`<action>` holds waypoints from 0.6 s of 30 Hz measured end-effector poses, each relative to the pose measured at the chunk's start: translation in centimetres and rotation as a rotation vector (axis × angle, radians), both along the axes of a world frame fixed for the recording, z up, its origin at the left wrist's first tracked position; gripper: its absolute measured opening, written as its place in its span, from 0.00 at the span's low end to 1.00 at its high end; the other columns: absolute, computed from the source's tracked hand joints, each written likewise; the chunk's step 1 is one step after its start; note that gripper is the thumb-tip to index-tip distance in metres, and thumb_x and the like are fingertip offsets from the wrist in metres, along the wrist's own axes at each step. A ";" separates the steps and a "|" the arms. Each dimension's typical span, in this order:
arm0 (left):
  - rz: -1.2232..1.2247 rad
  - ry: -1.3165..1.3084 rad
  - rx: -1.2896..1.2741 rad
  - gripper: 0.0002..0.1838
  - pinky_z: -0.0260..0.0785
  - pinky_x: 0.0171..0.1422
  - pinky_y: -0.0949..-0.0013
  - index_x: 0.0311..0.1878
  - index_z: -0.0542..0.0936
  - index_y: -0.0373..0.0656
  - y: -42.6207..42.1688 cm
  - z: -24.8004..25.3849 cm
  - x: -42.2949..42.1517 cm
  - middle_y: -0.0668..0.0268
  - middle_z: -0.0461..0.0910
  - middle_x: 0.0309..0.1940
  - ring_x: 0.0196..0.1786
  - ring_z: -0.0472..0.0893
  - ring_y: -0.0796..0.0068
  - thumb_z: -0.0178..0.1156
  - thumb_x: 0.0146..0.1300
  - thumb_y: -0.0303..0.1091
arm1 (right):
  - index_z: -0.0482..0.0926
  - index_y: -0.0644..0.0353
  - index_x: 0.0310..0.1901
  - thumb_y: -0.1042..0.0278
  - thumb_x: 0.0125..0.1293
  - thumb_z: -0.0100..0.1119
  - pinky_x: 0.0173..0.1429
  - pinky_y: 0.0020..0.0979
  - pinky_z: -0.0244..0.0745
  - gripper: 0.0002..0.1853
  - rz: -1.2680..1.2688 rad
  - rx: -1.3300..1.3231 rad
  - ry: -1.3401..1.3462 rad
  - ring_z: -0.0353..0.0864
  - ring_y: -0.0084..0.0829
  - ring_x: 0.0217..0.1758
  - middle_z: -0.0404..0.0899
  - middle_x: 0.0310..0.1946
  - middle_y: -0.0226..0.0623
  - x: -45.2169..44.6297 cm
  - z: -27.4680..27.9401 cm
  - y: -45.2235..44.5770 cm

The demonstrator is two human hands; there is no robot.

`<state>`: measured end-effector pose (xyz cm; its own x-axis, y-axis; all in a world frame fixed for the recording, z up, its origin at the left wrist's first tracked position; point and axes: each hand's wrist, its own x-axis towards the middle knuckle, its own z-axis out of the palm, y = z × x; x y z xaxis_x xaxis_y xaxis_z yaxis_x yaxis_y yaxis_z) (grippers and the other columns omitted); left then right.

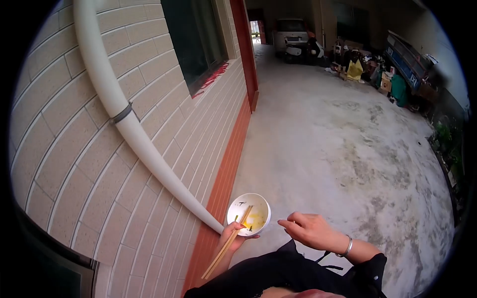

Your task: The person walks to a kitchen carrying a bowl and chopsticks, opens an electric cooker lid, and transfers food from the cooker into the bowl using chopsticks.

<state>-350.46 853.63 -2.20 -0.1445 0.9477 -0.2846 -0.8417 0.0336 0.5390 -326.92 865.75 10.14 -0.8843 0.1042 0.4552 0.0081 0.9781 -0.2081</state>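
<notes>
A white bowl (259, 207) with yellowish liquid and dark green bits in it is held by my left hand (232, 237) near the bottom centre. Two wooden chopsticks (222, 254) lean on the bowl's inside, and the same hand pins them at the rim, their other ends pointing down to the left. To the right of the bowl, apart from it, is my right hand (309, 229), its fingers curled loosely; whether anything is between them is too small to tell. A silver bangle (349, 245) circles that wrist.
A tiled wall (144, 208) with a white pipe (154, 161) runs along the left. Concrete ground (318, 149) stretches ahead to a parked car (291, 34) and a scooter (300, 52). Piled items, including a yellow bag (355, 70), and a blue cart (403, 62) stand at the right.
</notes>
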 end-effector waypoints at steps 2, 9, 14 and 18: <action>0.065 0.064 0.009 0.36 0.66 0.52 0.33 0.65 0.55 0.36 3.5 0.9 -4.6 0.45 0.65 0.58 0.58 0.69 0.44 0.47 0.48 0.30 | 0.72 0.60 0.48 0.76 0.51 0.54 0.25 0.30 0.70 0.19 -0.004 0.007 0.002 0.74 0.31 0.25 0.67 0.29 0.34 -4.8 0.8 6.1; 0.424 0.114 -0.102 0.37 0.71 0.46 0.37 0.62 0.58 0.37 17.1 -0.5 -16.7 0.48 0.69 0.55 0.55 0.72 0.46 0.50 0.43 0.29 | 0.77 0.55 0.42 0.73 0.58 0.56 0.24 0.31 0.69 0.10 0.275 -0.150 0.002 0.74 0.34 0.22 0.71 0.26 0.34 -19.2 -1.2 28.3; 0.410 0.110 -0.061 0.35 0.73 0.44 0.40 0.62 0.61 0.40 34.1 -2.4 -26.3 0.50 0.71 0.53 0.54 0.74 0.48 0.49 0.43 0.28 | 0.81 0.52 0.41 0.70 0.60 0.55 0.28 0.32 0.70 0.09 -0.041 -0.314 0.264 0.78 0.36 0.26 0.80 0.28 0.38 -25.0 -7.9 51.2; 0.268 0.039 0.051 0.35 0.72 0.45 0.37 0.64 0.58 0.40 49.5 -1.1 -31.0 0.48 0.68 0.56 0.55 0.73 0.46 0.48 0.46 0.28 | 0.81 0.56 0.44 0.68 0.67 0.49 0.14 0.22 0.57 0.10 -0.801 -0.954 0.260 0.61 0.15 0.10 0.69 0.14 0.23 -15.8 -15.9 67.2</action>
<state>-381.43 903.08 -3.31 -0.4024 0.8870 -0.2262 -0.7951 -0.2162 0.5667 -342.75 932.93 -5.73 -0.3189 0.9462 0.0551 0.3782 0.1803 -0.9080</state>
